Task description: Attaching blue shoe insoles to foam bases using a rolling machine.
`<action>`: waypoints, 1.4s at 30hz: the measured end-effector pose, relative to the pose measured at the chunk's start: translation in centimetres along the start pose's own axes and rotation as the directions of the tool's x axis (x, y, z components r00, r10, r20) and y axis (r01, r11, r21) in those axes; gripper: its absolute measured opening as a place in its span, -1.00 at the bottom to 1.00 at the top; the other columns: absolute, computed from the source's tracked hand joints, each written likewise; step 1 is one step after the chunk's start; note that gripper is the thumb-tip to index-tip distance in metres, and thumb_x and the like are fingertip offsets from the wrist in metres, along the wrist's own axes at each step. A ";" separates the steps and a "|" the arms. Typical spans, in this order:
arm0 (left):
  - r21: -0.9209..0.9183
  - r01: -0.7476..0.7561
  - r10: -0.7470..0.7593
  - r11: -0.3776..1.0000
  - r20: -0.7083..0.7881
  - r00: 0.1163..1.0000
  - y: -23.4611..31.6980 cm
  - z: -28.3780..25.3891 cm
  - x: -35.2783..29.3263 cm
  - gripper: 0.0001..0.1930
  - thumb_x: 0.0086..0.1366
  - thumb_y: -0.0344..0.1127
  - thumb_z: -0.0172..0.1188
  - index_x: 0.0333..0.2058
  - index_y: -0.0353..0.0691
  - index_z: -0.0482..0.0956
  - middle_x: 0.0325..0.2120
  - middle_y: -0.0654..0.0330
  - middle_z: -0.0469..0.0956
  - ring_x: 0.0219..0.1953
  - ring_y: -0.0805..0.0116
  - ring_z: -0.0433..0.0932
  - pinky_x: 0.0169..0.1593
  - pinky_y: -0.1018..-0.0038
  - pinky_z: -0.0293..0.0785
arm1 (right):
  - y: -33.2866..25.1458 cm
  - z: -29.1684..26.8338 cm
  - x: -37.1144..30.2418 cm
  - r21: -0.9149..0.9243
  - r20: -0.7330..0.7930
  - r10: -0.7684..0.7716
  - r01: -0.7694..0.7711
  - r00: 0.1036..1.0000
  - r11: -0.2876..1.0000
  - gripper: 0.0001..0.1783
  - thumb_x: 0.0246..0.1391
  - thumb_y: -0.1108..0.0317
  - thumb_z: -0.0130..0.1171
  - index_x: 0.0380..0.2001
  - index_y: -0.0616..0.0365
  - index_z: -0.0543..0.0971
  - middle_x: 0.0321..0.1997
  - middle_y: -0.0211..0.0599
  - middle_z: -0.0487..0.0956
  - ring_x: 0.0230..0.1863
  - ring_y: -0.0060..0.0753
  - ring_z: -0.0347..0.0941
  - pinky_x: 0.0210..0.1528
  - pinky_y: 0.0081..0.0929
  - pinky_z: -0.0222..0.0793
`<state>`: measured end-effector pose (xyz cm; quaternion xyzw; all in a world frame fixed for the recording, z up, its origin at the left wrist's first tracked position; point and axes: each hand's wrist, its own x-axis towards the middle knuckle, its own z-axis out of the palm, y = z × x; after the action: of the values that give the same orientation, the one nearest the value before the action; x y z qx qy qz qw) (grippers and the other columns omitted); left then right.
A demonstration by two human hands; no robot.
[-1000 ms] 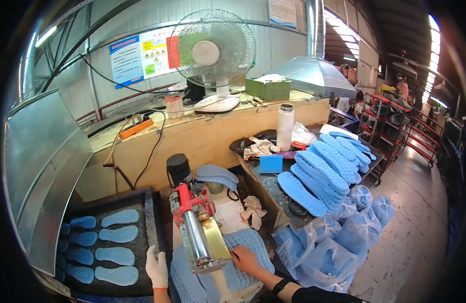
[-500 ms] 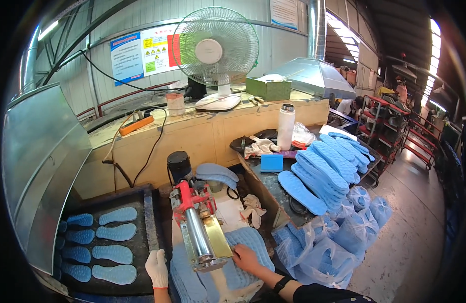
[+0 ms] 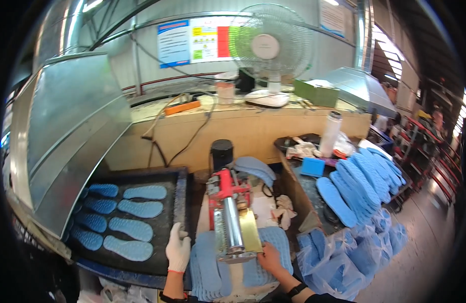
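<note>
A small roller machine (image 3: 233, 230) with a red frame and a steel roller stands in front of me on a stack of blue insoles (image 3: 207, 267). My left hand (image 3: 178, 250), in a white glove, rests with fingers apart at the edge of the black tray (image 3: 180, 192), just left of the stack, and holds nothing. My bare right hand (image 3: 270, 257) lies with bent fingers on a blue insole (image 3: 279, 242) at the near right corner of the machine; whether it grips the insole is not visible. More blue insoles (image 3: 134, 228) lie in two rows on the black tray.
A big sheet-metal hood (image 3: 66, 136) hangs over the tray's left side. Behind stands a wooden counter (image 3: 243, 126) with a fan (image 3: 271, 48) and cables. At right are a white bottle (image 3: 330, 134), a fanned pile of insoles (image 3: 359, 182) and plastic bags of insoles (image 3: 344, 257).
The view has swung so that the machine and tray sit further right in the picture. Both hands stay by the machine's near end, the left one a little higher.
</note>
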<state>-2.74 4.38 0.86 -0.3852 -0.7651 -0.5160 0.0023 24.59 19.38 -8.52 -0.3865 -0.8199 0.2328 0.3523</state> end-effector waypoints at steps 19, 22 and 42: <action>0.043 -0.030 0.028 0.999 0.038 0.999 0.9 -0.4 0.1 -0.81 0.24 -0.28 0.19 -0.37 -0.32 0.59 -0.41 0.02 0.59 -0.32 0.10 0.59 -0.19 0.35 0.47 | -0.3 -0.5 0.3 0.050 -0.007 -0.104 0.104 0.995 0.993 -0.88 0.01 0.41 0.14 -0.42 0.19 0.42 -0.41 -0.05 0.42 -0.30 0.14 0.38 -0.31 -0.03 0.28; 0.035 0.013 -0.014 0.999 0.033 0.999 0.8 -0.6 -0.1 -0.81 0.25 -0.27 0.19 -0.35 -0.31 0.59 -0.39 0.01 0.60 -0.30 0.09 0.60 -0.18 0.34 0.47 | -0.4 -0.3 0.1 0.066 0.014 -0.110 0.109 0.994 0.992 -0.88 -0.01 0.42 0.14 -0.42 0.19 0.42 -0.41 -0.05 0.42 -0.30 0.14 0.38 -0.31 -0.04 0.28; -0.018 0.006 -0.004 1.000 0.081 0.997 -0.6 -0.7 0.1 -0.83 0.29 -0.33 0.15 -0.25 -0.33 0.55 -0.44 0.05 0.55 -0.39 0.19 0.57 -0.22 0.41 0.46 | -0.2 -0.2 0.1 0.024 -0.009 -0.126 0.126 0.992 0.992 -0.86 -0.05 0.46 0.16 -0.38 0.18 0.44 -0.39 -0.06 0.43 -0.30 0.14 0.39 -0.31 -0.05 0.28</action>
<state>-3.44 3.81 0.71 -0.4040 -0.7609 -0.5067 -0.0336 24.60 19.33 -8.26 -0.3303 -0.8385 0.2189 0.3740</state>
